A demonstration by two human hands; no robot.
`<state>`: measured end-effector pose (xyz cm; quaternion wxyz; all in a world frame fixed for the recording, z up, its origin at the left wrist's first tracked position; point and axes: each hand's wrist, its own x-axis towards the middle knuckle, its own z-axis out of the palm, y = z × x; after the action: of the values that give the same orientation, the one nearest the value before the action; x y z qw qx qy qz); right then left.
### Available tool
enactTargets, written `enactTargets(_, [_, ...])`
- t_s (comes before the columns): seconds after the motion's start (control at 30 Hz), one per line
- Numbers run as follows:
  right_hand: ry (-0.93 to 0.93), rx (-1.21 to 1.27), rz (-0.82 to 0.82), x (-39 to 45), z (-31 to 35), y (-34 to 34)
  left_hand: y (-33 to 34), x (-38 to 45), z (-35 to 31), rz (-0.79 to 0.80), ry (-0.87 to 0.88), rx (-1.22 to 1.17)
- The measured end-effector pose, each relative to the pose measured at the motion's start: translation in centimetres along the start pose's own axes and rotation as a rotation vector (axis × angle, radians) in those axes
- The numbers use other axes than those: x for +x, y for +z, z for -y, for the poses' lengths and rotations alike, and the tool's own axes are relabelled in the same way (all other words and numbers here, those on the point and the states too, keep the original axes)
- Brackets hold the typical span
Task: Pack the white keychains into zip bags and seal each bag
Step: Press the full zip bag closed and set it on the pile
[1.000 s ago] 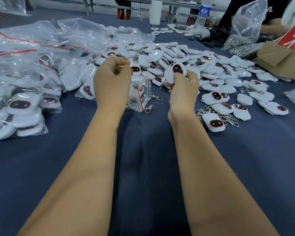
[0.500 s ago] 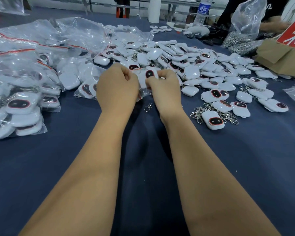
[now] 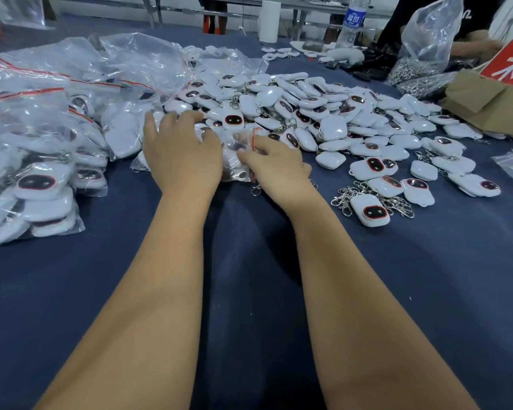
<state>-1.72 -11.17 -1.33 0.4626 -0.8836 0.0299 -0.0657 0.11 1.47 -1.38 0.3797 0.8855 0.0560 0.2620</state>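
A small clear zip bag with a red seal strip lies on the dark blue table between my hands, with white keychains inside it. My left hand rests on the bag's left part with its fingers spread, the fingertips reaching the loose pile of white keychains. My right hand lies on the bag's right side, its thumb and forefinger stretched out beside the red strip. Neither hand grips anything. My hands hide part of the bag.
Filled zip bags are heaped along the left. A few loose keychains with metal clasps lie to the right. Far right stand a cardboard box and a bag of clasps, with a water bottle and another person's hand behind.
My right hand brought a keychain leftward to the bag held up by my left hand. Both hands then came down and spread flat on the bag on the table.
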Motion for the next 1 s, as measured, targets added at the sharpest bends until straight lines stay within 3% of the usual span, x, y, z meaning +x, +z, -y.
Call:
enactTargets(0.07, [-0.046,0.027,-0.039,0.3,-0.3,0.1,0.1,-0.1,0.1,0.045,-0.022,0.072])
enactTargets(0.17, [-0.055,0.189,-0.141,0.6,-0.3,-0.2,-0.4,-0.3,-0.6,-0.058,-0.045,0.025])
enactTargets(0.3, [0.129,0.587,-0.461,1.0,-0.6,-2.5,-0.7,-0.5,-1.3,-0.108,-0.035,-0.32])
enactTargets(0.4, [0.135,0.846,-0.595,1.1,-0.9,-3.9,-0.4,-0.5,-1.5,-0.069,-0.08,-0.601])
enactTargets(0.47, [0.07,0.909,-0.585,1.0,-0.6,-4.0,-0.1,-0.2,-1.4,0.112,-0.163,-0.787])
enactTargets(0.53, [-0.008,0.967,-0.537,0.8,-0.1,-4.1,0.2,0.1,-1.2,0.283,-0.196,-0.788])
enactTargets(0.73, [-0.021,1.086,-0.479,0.5,0.3,-4.1,-1.2,0.5,-0.7,0.494,-0.115,-0.713])
enactTargets(0.83, [-0.02,1.042,-0.408,0.7,0.2,-3.9,-0.9,0.0,-1.2,0.692,-0.147,-0.671])
enactTargets(0.93, [-0.064,0.908,-0.335,0.9,0.3,-3.4,-0.3,-1.1,-1.7,0.98,-0.244,-0.923])
enactTargets(1.0, [-0.068,0.832,-0.299,0.9,0.3,-3.1,0.0,-1.1,-2.0,0.887,-0.32,-0.972])
